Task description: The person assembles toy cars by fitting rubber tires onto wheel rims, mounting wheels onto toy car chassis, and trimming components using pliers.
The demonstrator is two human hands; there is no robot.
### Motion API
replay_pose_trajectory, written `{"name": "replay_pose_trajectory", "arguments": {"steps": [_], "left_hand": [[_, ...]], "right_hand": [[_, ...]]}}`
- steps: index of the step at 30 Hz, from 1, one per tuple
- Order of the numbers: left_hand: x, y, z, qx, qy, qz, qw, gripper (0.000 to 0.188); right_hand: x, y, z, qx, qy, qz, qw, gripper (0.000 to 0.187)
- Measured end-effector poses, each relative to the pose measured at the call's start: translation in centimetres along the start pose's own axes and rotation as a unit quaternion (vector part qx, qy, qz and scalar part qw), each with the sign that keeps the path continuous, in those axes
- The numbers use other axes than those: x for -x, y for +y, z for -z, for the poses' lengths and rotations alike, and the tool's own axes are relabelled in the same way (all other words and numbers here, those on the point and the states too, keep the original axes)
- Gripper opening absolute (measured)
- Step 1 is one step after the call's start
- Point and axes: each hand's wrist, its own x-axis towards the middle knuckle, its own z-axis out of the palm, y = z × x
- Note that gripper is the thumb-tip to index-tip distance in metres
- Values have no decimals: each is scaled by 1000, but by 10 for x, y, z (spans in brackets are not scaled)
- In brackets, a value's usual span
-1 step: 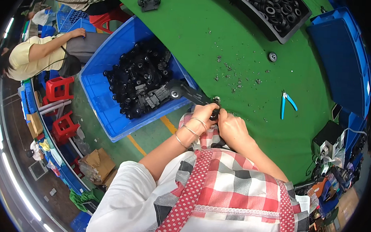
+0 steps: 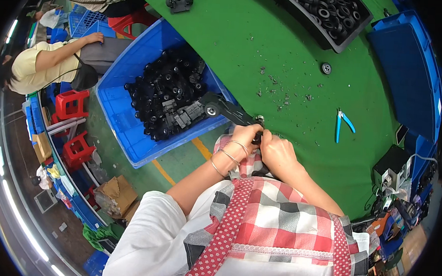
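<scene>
My left hand (image 2: 243, 138), with bangles at the wrist, is closed round one end of a black toy car chassis (image 2: 232, 112). The chassis slants up and left, and its far wheel hangs over the rim of a blue bin (image 2: 116, 113). My right hand (image 2: 278, 152) is closed, fingers pressed against the near end of the chassis, close to a wheel (image 2: 259, 120). My fingers hide the exact grip there. Inside the bin lies a heap of similar black chassis (image 2: 166, 92) with wheels.
Green cloth covers the table (image 2: 302, 117), strewn with black scraps (image 2: 274, 81). On it are blue-handled nippers (image 2: 340, 125), a loose wheel (image 2: 325, 68), another chassis (image 2: 180, 0) and a black tray (image 2: 338, 45) of tyres. A blue crate (image 2: 404, 72) stands right. Another person (image 2: 50, 61) sits left.
</scene>
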Motion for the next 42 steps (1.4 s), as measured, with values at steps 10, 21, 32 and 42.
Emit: {"name": "replay_pose_trajectory", "arguments": {"steps": [10, 21, 32, 42], "left_hand": [[15, -9, 5, 21, 20, 5, 1000, 5], [0, -19, 16, -49, -2, -20, 999, 2], [-15, -11, 38, -137, -120, -50, 982, 8], [-3, -20, 10, -3, -46, 4, 999, 10]], "right_hand": [[-5, -7, 2, -2, -26, 16, 1000, 10], [-8, -8, 6, -26, -19, -7, 999, 11], [-7, 22, -1, -221, 81, -116, 965, 10], [-8, 6, 23, 122, -92, 5, 988, 14]]}}
